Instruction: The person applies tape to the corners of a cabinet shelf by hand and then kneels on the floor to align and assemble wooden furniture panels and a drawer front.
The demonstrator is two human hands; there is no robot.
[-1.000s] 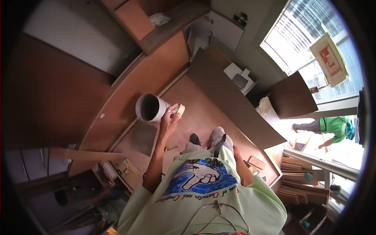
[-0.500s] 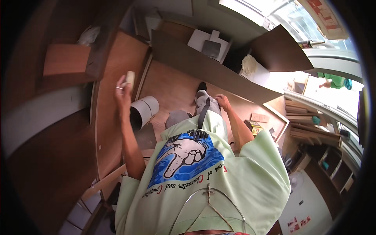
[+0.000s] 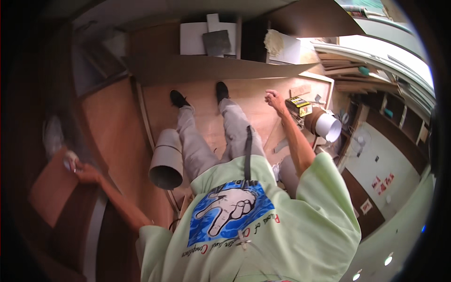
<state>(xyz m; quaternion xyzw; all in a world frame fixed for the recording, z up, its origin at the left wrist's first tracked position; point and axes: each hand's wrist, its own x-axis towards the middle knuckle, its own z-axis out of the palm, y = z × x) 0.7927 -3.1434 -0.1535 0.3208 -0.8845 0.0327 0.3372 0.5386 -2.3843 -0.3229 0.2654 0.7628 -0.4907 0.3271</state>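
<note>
At the far left my left hand [image 3: 85, 172] is closed round a small pale cream piece [image 3: 70, 159], whose kind I cannot make out. Its place is just beside the upper edge of a reddish-brown board [image 3: 52, 188]. My right hand [image 3: 274, 99] hangs over the wooden floor panel [image 3: 256, 113], its fingers loosely bent and apart with nothing seen in them. Close to its right are a yellow and black box [image 3: 299, 107] and a small flat wood piece [image 3: 300, 90].
A grey cylinder [image 3: 167, 160] lies left of my legs. A brown and white roll [image 3: 327, 127] sits behind the box. Ahead runs a dark brown panel [image 3: 159, 70], with a grey square plate [image 3: 216, 43] past it. Wooden strips [image 3: 345, 70] are stacked at the right.
My left hand has swung far left and nearer with the cream piece. My right hand has left my knee and reached out over the floor panel. My view has turned, and both shoes now show.
</note>
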